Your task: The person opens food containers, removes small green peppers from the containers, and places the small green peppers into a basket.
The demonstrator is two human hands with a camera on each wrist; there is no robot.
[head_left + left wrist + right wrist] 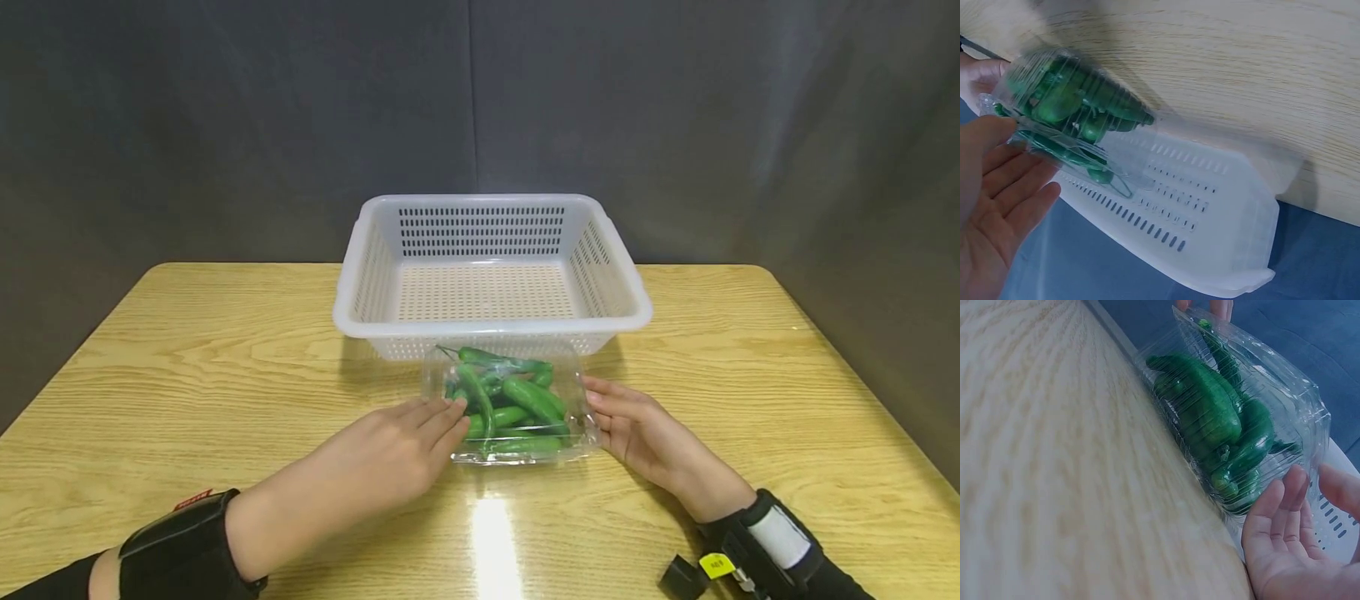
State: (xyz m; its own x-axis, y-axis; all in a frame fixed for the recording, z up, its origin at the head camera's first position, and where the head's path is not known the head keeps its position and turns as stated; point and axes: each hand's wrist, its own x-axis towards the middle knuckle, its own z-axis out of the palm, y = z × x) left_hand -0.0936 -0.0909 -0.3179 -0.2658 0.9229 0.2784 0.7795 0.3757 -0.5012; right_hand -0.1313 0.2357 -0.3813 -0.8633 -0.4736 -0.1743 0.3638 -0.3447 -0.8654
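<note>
A clear plastic pack of green chili peppers (pixel 517 408) is in front of the white basket in the head view. Several long peppers show through its film. My left hand (pixel 408 442) holds the pack's left side, its fingers lying over that edge; in the left wrist view the thumb (pixel 997 128) is against the near edge. On the opposite side my right hand (pixel 648 437) holds the pack by its end. The right wrist view shows the right hand's fingertips (pixel 1294 481) at the clear wall, with the thumb close to the rim.
Behind the pack stands a white perforated plastic basket (pixel 491 326), with nothing visible inside. Both are at a wooden table (pixel 225 358). Dark grey fabric (pixel 262 125) hangs behind and at the sides. A black wrist strap (pixel 180 546) is on the left arm.
</note>
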